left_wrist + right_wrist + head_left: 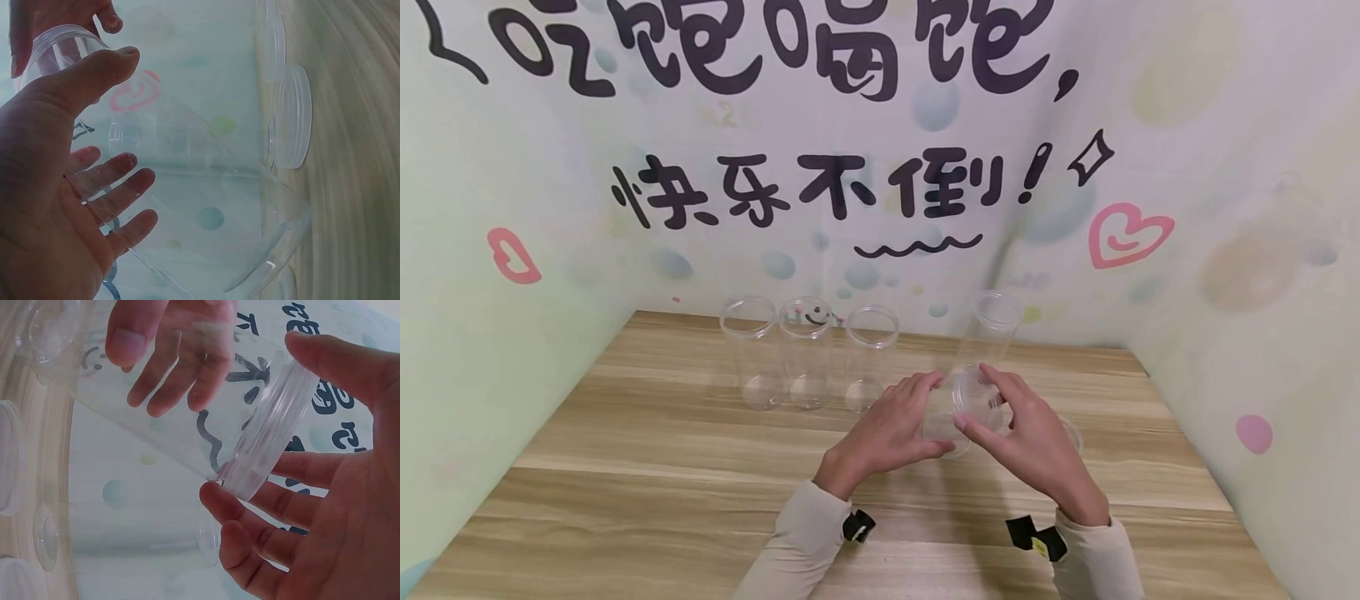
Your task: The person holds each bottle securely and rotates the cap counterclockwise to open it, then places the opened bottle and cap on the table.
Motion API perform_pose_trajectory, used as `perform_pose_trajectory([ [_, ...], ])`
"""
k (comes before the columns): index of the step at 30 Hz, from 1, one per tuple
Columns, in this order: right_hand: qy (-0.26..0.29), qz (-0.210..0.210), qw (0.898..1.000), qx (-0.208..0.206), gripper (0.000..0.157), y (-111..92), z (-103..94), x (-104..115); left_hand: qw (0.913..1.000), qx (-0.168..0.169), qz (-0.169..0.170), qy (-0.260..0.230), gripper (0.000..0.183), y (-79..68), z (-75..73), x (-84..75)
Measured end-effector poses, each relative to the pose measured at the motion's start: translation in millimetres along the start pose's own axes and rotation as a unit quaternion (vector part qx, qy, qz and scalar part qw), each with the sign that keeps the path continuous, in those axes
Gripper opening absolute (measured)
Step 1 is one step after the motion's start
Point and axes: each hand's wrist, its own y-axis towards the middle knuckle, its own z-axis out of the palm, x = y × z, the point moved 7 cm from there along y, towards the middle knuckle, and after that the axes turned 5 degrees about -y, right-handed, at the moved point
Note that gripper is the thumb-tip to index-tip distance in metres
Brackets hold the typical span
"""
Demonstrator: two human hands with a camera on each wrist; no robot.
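A clear plastic jar is tilted between both hands above the table, its mouth toward the right hand. My left hand holds the jar's body, thumb on one side and fingers on the other. With thumb and fingertips, my right hand grips the clear lid at the jar's mouth. In the left wrist view the jar's base points down toward the tabletop. Behind the hands another clear jar stands upright, its lower part overlapped by the held one.
Three clear open-topped jars stand in a row at the back left, the nearest being this jar. Clear lids lie on the wooden table, partly behind my right hand. A printed wall closes off the table's back and sides.
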Motion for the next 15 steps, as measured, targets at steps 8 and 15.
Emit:
perform_pose_trajectory([
  [8, 0.019, -0.018, 1.0, 0.012, 0.074, 0.0, -0.1, 0.8, 0.9999, 0.005, -0.006, -0.012, 0.085, -1.1, -0.5, 0.7],
  [15, 0.029, -0.036, 0.999, 0.021, 0.074, -0.4, 0.5, 2.3, 0.9999, 0.007, -0.005, -0.014, 0.085, -1.6, 0.4, 2.2],
])
